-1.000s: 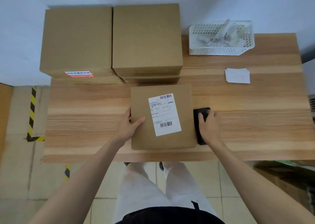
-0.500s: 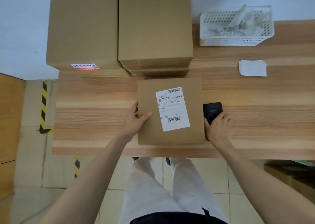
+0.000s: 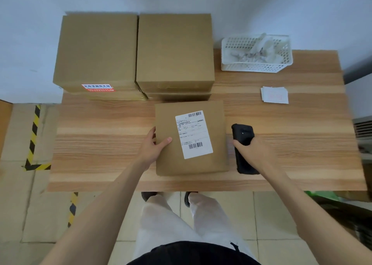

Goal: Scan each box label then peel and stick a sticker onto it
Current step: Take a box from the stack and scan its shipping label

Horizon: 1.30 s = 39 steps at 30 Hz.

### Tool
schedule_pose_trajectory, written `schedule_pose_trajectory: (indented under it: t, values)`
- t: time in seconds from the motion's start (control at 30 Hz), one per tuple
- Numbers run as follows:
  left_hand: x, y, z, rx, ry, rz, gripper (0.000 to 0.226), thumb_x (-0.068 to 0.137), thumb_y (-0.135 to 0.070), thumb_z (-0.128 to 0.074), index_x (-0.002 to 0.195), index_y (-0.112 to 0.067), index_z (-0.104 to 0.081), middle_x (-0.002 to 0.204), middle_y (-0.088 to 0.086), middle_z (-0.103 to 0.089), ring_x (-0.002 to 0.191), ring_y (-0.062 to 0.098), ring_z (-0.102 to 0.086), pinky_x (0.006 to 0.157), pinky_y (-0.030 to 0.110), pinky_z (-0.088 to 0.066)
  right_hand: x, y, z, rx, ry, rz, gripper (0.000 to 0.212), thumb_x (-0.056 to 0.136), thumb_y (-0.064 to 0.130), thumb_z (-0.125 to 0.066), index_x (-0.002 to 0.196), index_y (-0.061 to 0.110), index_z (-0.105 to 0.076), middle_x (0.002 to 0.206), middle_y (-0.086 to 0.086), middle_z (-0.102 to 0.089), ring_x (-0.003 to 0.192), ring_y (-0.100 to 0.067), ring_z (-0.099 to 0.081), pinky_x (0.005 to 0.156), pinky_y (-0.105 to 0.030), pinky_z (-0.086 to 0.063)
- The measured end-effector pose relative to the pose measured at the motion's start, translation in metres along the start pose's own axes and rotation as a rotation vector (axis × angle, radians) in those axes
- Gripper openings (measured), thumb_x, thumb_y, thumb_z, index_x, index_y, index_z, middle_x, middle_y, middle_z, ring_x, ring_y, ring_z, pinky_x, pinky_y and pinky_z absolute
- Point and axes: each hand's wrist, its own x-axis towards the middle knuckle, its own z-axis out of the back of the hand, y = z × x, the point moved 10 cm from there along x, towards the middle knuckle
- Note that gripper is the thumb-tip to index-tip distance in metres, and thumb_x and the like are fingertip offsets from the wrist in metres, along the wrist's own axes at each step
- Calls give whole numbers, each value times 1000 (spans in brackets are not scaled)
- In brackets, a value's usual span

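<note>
Currently the flat cardboard box (image 3: 191, 137) lies on the wooden surface (image 3: 291, 143) near its front edge, label side up. The white shipping label (image 3: 193, 134) sits slightly skewed on the lid, with one barcode at its far end and one at its near end.

Left hand (image 3: 154, 146): thumb laid on the lid, fingers wrapped over the box's left edge, pinning it in place. Right hand (image 3: 253, 149): closed around the middle of the black handheld scanner (image 3: 243, 145), which lies just beside the box's right edge; whether it is lifted off the surface cannot be told.

Handling judgement:
- Box: stiff corrugated board, probably light for its footprint. Hold it at the edges or corners; avoid pressing the lid's centre, which may flex.
- Keep fingers off the label so both barcodes read cleanly.
- Scanner: rigid, smooth casing. Grip around the middle, leaving the far end uncovered.
- Stickers: the small white stack (image 3: 274, 95) lies well apart, toward the far right. Thin and floppy; lift by a corner.

Two stacks of boxes (image 3: 136, 51) stand at the far left, and a white basket (image 3: 256, 53) at the far right.
</note>
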Motion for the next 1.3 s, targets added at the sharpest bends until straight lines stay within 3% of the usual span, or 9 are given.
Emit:
schedule_pose_trajectory:
  t: [0.17, 0.3, 0.53, 0.67, 0.9, 1.03, 1.17, 1.3]
  values:
    - [-1, -2, 0, -24, -11, 4, 78, 86, -31, -81, 152, -25, -40, 133, 0, -60, 112, 16, -61, 80, 24, -52, -47, 57, 22, -320, 42, 151, 48, 81, 64, -60, 84, 17, -51, 77, 3, -60, 67, -15, -55, 52, -27, -35]
    - [-1, -3, -1, -32, -4, 12, 79, 86, -31, -81, 152, -25, -39, 131, 1, -59, 115, 19, -61, 83, 29, -54, -72, 93, 24, -542, 79, 274, 48, 81, 65, -57, 91, 18, -54, 83, 2, -62, 76, -20, -58, 63, -29, -43]
    - [-4, -5, -3, -32, 6, 15, 79, 89, -27, -78, 154, -23, -34, 127, 0, -55, 111, 20, -58, 74, 23, -51, -88, 115, 23, -662, 57, 339, 46, 81, 63, -54, 95, 20, -59, 79, 6, -56, 76, -19, -55, 65, -29, -39]
    - [-4, -4, -2, -42, 5, 23, 80, 88, -25, -79, 154, -22, -34, 130, 2, -56, 114, 21, -58, 84, 31, -52, -89, 118, 25, -700, 52, 359, 44, 82, 63, -56, 88, 20, -57, 72, 7, -52, 73, -19, -55, 58, -29, -34]
    - [-4, -5, -2, -46, 2, 18, 80, 88, -24, -79, 154, -20, -35, 128, 2, -57, 112, 20, -59, 81, 28, -51, -68, 98, 26, -585, 64, 296, 46, 84, 63, -56, 83, 18, -50, 68, 7, -48, 74, -21, -57, 65, -30, -41]
    - [-2, -4, -1, -34, 0, 10, 81, 87, -27, -80, 153, -21, -35, 132, 2, -58, 112, 18, -59, 83, 28, -51, -30, 56, 24, -382, 22, 179, 46, 84, 59, -61, 82, 15, -46, 76, 3, -54, 73, -22, -58, 57, -31, -40]
    - [-1, -3, 0, -25, -2, 6, 80, 87, -28, -80, 153, -23, -35, 129, -2, -58, 108, 10, -59, 78, 23, -51, 8, 4, 11, -231, -58, 56, 57, 81, 58, -66, 97, 4, -54, 86, -4, -61, 71, -21, -59, 51, -30, -40]
    - [1, 0, -1, -10, -3, 4, 79, 88, -27, -79, 153, -23, -36, 130, -1, -60, 109, 8, -60, 80, 24, -52, 29, -25, -19, -272, -55, 2, 72, 79, 65, -65, 108, 0, -55, 96, -11, -60, 81, -27, -62, 62, -33, -50]
